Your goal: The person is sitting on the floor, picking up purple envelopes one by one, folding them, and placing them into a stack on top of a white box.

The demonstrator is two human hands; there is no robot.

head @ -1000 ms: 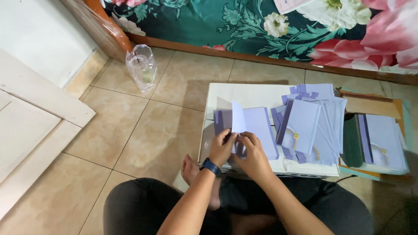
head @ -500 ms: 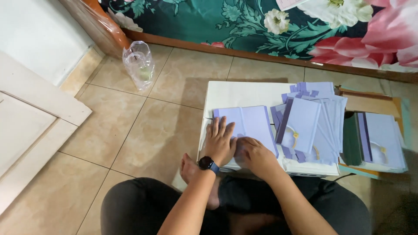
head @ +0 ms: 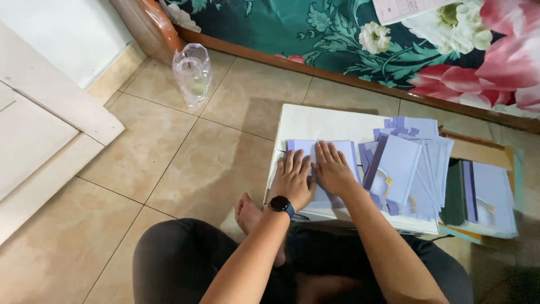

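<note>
Dark trousers [head: 185, 259] fill the bottom of the view, with a bare foot [head: 250, 211] tucked in just under the near edge of a white box [head: 315, 121] the person is using as a little desk. Moving up, the left hand [head: 293, 180], which has a dark watch [head: 279, 204] on its wrist, and the right hand [head: 333, 169] both lie flat, palms down, on a pale lilac folded card [head: 322, 152] that rests on the near-left part of the box top. Fingers on both are straight and a bit spread, pressing rather than pinching, so nothing is clamped. The card sits directly under the fingers and pokes out past the fingertips toward the far side; its long axis looks to run left to right, though the hands cover too much to be sure. Both hands are on it, the left one nearer its left edge. Just to the right sits a loose pile of lilac cards [head: 405, 169], some stood at a tilt, then another stack [head: 486, 197] further right, off the box. Further away on the tan floor tiles is a clear plastic bag [head: 192, 73], and past that a floral cloth [head: 349, 34] along the wall.
</note>
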